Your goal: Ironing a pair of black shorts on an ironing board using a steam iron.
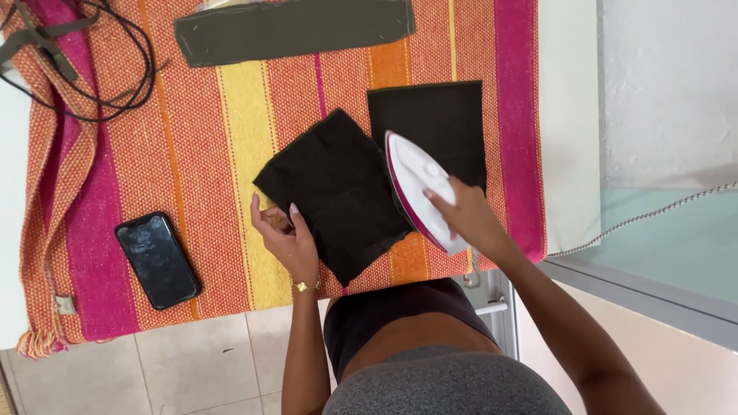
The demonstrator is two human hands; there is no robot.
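Observation:
My right hand (470, 215) grips the handle of a white and magenta iron (419, 184), which rests on the right edge of a black square of fabric (338, 192). My left hand (284, 234) lies at the near left edge of that square, fingers partly curled and touching the cloth. A second black fabric square (442, 115) lies just beyond, partly under the iron's tip. Both pieces sit on an orange, yellow and pink striped cloth (154, 154) that covers the table.
A long dark olive fabric strip (292, 31) lies at the far edge. A black phone (157, 260) rests at the near left. A black cord (100, 69) coils at the far left. The iron's braided cord (653, 215) trails right. Tiled floor (192, 369) lies below.

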